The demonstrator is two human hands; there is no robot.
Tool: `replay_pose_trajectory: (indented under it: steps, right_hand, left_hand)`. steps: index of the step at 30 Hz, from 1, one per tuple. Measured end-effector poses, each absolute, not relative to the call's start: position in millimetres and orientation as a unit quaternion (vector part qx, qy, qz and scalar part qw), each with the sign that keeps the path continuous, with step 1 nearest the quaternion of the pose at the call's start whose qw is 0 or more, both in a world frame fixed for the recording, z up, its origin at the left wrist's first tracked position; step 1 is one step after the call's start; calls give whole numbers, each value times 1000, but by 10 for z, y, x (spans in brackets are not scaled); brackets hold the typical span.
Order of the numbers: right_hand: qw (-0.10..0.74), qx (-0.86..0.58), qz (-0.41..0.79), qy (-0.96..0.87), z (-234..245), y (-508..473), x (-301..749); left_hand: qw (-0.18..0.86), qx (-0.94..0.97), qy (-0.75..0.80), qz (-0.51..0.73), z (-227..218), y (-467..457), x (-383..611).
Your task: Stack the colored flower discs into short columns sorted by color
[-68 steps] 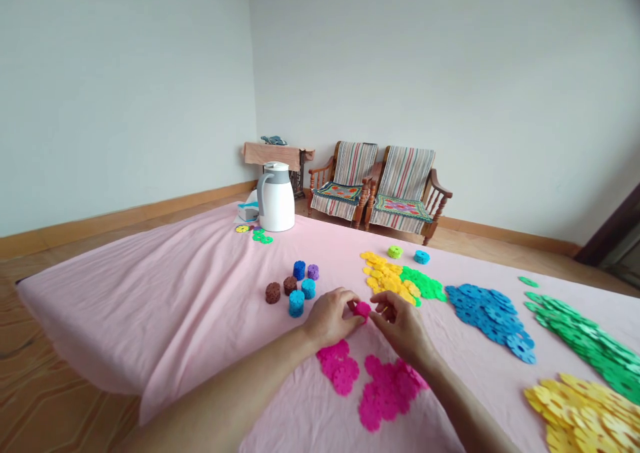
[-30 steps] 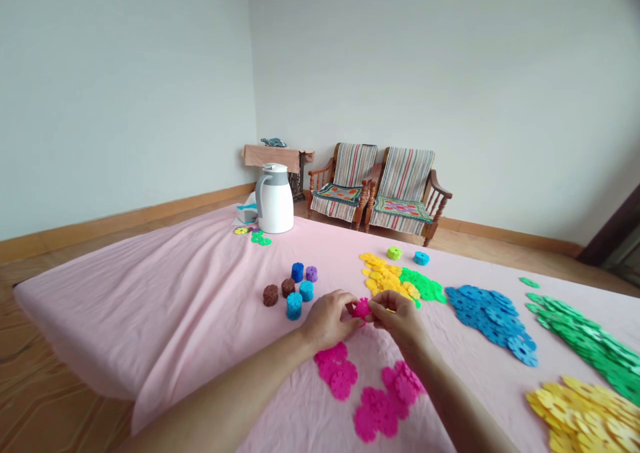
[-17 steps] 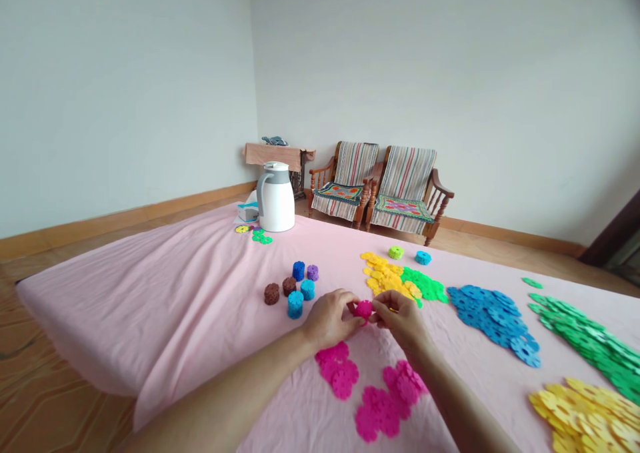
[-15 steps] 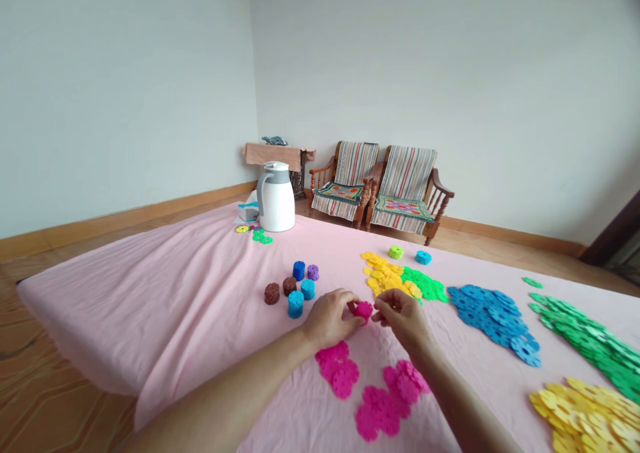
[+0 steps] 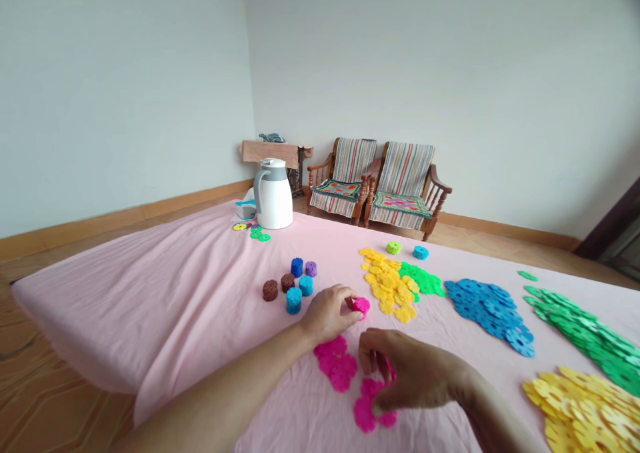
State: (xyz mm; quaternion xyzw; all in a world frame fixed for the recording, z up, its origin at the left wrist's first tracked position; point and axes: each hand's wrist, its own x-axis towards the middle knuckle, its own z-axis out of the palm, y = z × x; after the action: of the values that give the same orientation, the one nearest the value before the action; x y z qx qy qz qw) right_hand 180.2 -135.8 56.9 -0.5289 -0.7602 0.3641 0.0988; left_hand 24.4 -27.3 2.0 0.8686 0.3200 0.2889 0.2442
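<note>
- The pink-draped surface [image 5: 200, 293] spreads before me, creased on my left.
- Two wooden chairs [image 5: 403, 183] stand beyond it.
- The white jug [image 5: 277, 203] stands upright at the far edge, its handle to the left.
- On my right lie the big yellow heap [image 5: 590, 413], dark green heap [image 5: 590, 333] and blue heap [image 5: 490, 309]; ahead, the small yellow heap [image 5: 387, 279] touches the bright green heap [image 5: 423, 279].
- My right grip [image 5: 423, 373] arches over the near pink heap [image 5: 365, 413], hiding part of it, thumb and fingers apart; whether it touches a disc, I cannot tell.
- My left grip [image 5: 327, 314] pinches the pink stack [image 5: 361, 307] between thumb and fingers, just left of the small yellow heap.
- The far pink heap [image 5: 336, 364] lies flat beside my left wrist.
- Six small stacks [image 5: 294, 301], brown, blue and purple, stand upright left of my left grip.
- The pink stack's axis runs roughly upright, flat face up; my fingers hide its left side, so I cannot tell any slight lean.
</note>
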Motion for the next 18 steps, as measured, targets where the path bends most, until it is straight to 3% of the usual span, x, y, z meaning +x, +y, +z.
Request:
replay_pose_trajectory:
  steps: [5,9,14,18]
  right_hand:
    - [58,-514,319,-794,548,-1432,1606]
    - [79,-525,299,-793,528,-1411,1583]
    - [194,-568,311,-737,413,-1228,1752]
    - [382,-610,269,-640,275,-1010,1884]
  left_hand:
    - [245,866,328,287,34,-281,257]
    - [245,867,329,284,36,-278,258]
    - [247,873,317,278,49,-275,241]
    - [249,872,315,280,54,-279,235]
